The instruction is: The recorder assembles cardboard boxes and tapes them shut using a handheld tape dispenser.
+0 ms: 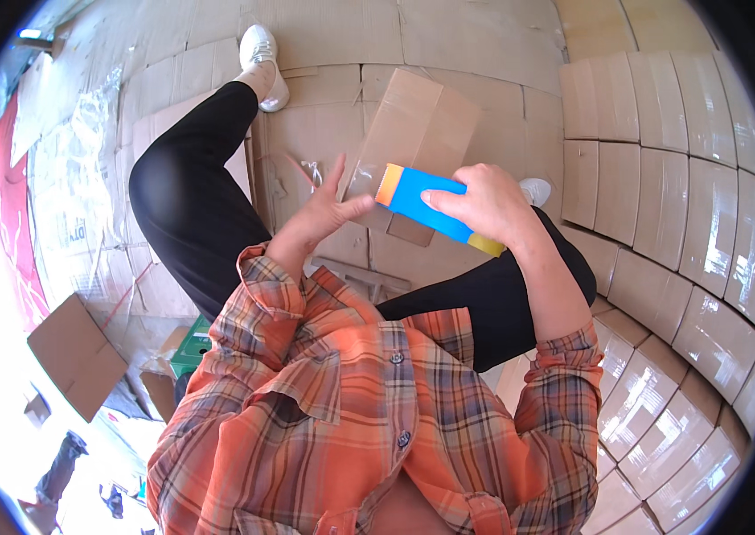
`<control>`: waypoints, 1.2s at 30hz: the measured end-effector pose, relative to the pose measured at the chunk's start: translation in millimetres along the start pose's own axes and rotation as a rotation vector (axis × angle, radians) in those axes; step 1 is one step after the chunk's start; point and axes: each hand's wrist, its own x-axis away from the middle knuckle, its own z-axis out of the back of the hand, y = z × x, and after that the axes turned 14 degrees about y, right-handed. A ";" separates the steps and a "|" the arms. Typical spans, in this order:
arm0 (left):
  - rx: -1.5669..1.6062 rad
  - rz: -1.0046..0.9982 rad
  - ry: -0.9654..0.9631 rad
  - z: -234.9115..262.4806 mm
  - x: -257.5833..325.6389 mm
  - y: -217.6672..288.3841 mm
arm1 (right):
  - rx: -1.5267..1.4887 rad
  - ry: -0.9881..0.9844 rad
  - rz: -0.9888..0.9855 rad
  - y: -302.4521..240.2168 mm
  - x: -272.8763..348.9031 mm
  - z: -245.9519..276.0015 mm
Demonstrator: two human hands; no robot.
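My right hand point(484, 203) grips a long blue carton point(413, 201) with orange and yellow ends, held level over my lap. My left hand point(328, 209) is spread just left of the carton's orange end, thumb reaching toward it, fingers apart and holding nothing. Behind both hands lies a flattened brown cardboard box point(418, 125) on the cardboard-covered floor. My legs in black trousers stretch out below, one white shoe point(262, 53) far ahead, the other point(535, 189) peeking out beside my right hand.
Stacked taped cardboard boxes point(681, 214) form a wall at right. A loose cardboard piece point(74, 352) and a green box point(195, 343) lie at lower left. Clear plastic wrap point(74, 169) and a red sheet point(8, 205) are at far left.
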 end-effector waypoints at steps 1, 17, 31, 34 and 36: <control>-0.063 -0.251 -0.006 -1.7 0.0 0.1 | -0.005 0.002 -0.006 -0.2 -0.1 -0.2; -0.293 -0.370 0.196 -29.7 -27.3 -15.6 | -0.250 -0.030 0.019 11.5 12.2 9.5; -0.192 -0.332 0.143 -27.6 -22.3 -1.2 | -0.487 0.000 -0.067 118.9 98.5 45.8; -0.209 -0.319 0.145 -22.9 -28.9 -8.8 | -0.502 -0.019 -0.211 141.7 116.8 43.5; -0.185 -0.293 0.117 -22.5 -28.3 -3.9 | -0.499 -0.012 -0.223 148.1 116.8 36.6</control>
